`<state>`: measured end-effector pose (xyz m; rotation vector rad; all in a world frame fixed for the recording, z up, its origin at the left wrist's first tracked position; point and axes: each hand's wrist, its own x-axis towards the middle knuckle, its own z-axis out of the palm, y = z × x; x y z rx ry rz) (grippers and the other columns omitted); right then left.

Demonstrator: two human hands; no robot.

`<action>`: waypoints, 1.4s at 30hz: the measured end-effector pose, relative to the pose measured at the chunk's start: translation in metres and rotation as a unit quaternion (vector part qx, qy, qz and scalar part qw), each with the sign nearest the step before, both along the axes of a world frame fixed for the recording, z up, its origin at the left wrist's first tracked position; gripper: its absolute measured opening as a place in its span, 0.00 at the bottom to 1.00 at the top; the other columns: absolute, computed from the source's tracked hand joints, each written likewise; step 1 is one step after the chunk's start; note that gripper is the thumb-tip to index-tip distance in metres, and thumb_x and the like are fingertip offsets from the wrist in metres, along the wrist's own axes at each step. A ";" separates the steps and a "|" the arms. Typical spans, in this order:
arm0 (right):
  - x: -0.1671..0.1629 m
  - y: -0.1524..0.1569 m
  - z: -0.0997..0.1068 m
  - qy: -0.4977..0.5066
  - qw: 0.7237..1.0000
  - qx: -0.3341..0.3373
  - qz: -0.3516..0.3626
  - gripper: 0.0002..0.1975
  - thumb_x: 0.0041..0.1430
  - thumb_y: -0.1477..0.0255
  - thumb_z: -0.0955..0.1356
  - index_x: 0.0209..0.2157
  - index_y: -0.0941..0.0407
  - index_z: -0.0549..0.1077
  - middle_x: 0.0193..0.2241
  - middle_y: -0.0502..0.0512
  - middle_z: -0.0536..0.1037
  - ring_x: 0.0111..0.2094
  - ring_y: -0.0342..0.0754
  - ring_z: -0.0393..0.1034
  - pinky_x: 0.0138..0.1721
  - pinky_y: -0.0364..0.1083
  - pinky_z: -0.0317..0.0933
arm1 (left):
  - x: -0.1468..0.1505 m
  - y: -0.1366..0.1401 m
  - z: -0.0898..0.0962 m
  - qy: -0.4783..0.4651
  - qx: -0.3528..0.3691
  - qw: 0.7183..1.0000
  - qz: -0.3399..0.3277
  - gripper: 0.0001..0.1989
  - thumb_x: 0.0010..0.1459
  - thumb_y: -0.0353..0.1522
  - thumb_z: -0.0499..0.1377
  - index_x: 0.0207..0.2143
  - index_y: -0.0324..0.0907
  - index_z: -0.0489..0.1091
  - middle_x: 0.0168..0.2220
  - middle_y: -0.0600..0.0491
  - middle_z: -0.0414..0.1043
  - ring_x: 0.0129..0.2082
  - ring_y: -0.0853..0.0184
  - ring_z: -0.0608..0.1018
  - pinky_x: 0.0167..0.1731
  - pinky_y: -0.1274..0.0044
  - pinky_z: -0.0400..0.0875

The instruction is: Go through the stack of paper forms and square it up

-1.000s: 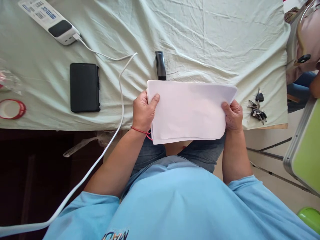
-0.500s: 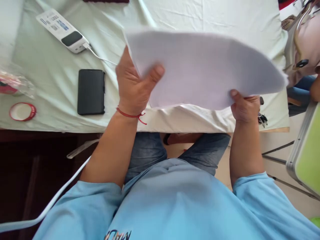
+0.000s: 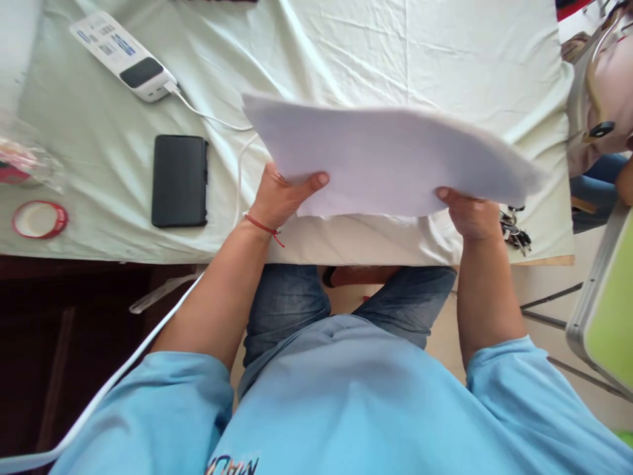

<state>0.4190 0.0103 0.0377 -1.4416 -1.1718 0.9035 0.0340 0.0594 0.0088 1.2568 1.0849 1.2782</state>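
A stack of white paper (image 3: 376, 155) is held above the cloth-covered table, its far edge bowed and slightly blurred. My left hand (image 3: 284, 194) grips the left side of the near edge, thumb on top and fingers hidden underneath. On the right part of the near edge, my right hand (image 3: 472, 210) clasps the stack the same way, thumb above and the other fingers out of sight. A bunch of keys (image 3: 515, 234) lies on the table just beside my right hand. The sheets' upper face looks blank.
The table wears a pale green cloth (image 3: 356, 39). Left of the paper lie a black phone-like case (image 3: 179, 181), a white power bank (image 3: 123, 58) with a cable, a red-rimmed tape roll (image 3: 39, 219) and a plastic-wrapped item (image 3: 24, 158). A bag (image 3: 601, 92) stands at right.
Both hands have brought the paper stack lower and nearer to my body, its far edge dropping toward me. My right hand has shifted slightly left, showing more of the keys.
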 end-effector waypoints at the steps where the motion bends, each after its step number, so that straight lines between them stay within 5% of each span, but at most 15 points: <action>1: -0.001 0.000 0.000 -0.007 1.000 0.004 0.005 0.37 0.42 0.48 0.91 0.52 0.42 0.85 0.47 0.54 0.90 0.66 0.66 0.83 0.67 0.65 0.84 | -0.001 0.001 -0.002 0.007 -0.008 1.000 -0.007 0.27 0.51 0.46 0.85 0.46 0.44 0.83 0.50 0.44 0.86 0.59 0.48 0.87 0.65 0.56 0.87; 8: -0.012 0.004 0.000 -0.025 0.999 0.034 -0.018 0.33 0.52 0.29 0.80 0.40 0.43 0.86 0.42 0.59 0.90 0.61 0.69 0.85 0.60 0.66 0.86 | 0.003 -0.013 -0.010 0.054 0.010 0.998 -0.029 0.43 0.55 0.72 0.75 0.50 0.44 0.84 0.47 0.41 0.88 0.61 0.44 0.88 0.69 0.51 0.85; 12: -0.012 -0.002 0.006 -0.007 1.000 0.019 -0.021 0.29 0.55 0.34 0.82 0.40 0.45 0.87 0.41 0.56 0.91 0.57 0.67 0.88 0.58 0.65 0.87 | 0.002 -0.028 -0.007 0.067 -0.028 0.995 -0.070 0.44 0.59 0.73 0.70 0.47 0.42 0.86 0.45 0.40 0.89 0.55 0.46 0.90 0.58 0.58 0.91; 17: 0.002 -0.023 -0.006 0.019 0.998 -0.062 -0.002 0.26 0.55 0.39 0.84 0.37 0.46 0.86 0.34 0.55 0.89 0.46 0.65 0.89 0.46 0.63 0.88 | -0.005 -0.035 -0.021 0.078 -0.059 0.994 -0.052 0.33 0.64 0.64 0.74 0.41 0.42 0.87 0.39 0.42 0.89 0.38 0.54 0.88 0.34 0.69 0.84; 21: 0.012 -0.037 -0.019 0.026 0.993 -0.117 -0.003 0.26 0.52 0.39 0.85 0.35 0.46 0.87 0.29 0.53 0.88 0.36 0.61 0.87 0.35 0.60 0.86 | -0.005 -0.024 -0.030 0.069 -0.085 0.994 -0.003 0.16 0.64 0.44 0.76 0.48 0.44 0.85 0.30 0.52 0.83 0.30 0.61 0.82 0.31 0.73 0.77; 24: 0.013 -0.040 -0.022 0.031 0.990 -0.137 0.009 0.26 0.51 0.39 0.86 0.33 0.46 0.87 0.27 0.52 0.86 0.30 0.57 0.83 0.29 0.56 0.82 | -0.003 -0.013 -0.029 0.114 -0.082 0.989 0.055 0.16 0.59 0.34 0.73 0.50 0.45 0.83 0.24 0.59 0.76 0.24 0.65 0.75 0.31 0.73 0.71; 29: 0.012 -0.033 -0.022 0.027 0.990 -0.139 0.019 0.27 0.52 0.40 0.86 0.33 0.47 0.86 0.24 0.51 0.83 0.28 0.55 0.80 0.26 0.53 0.77 | 0.001 0.001 -0.023 0.211 -0.022 0.975 0.069 0.10 0.61 0.34 0.70 0.45 0.44 0.86 0.23 0.58 0.75 0.25 0.65 0.73 0.34 0.71 0.70; 35: 0.015 -0.021 -0.024 -0.002 0.990 -0.142 0.002 0.28 0.52 0.40 0.86 0.37 0.49 0.85 0.27 0.50 0.83 0.30 0.53 0.76 0.29 0.51 0.73 | 0.007 0.016 -0.032 0.298 0.012 0.944 0.141 0.04 0.64 0.32 0.69 0.41 0.47 0.85 0.29 0.54 0.79 0.34 0.57 0.80 0.53 0.66 0.77; 42: 0.009 -0.023 -0.029 -0.242 0.966 -0.064 -0.063 0.31 0.67 0.40 0.76 0.28 0.50 0.69 0.23 0.47 0.66 0.29 0.45 0.55 0.32 0.49 0.56 | 0.010 0.016 -0.049 0.287 0.038 0.944 0.155 0.12 0.68 0.35 0.67 0.53 0.48 0.84 0.37 0.50 0.84 0.47 0.51 0.85 0.63 0.64 0.77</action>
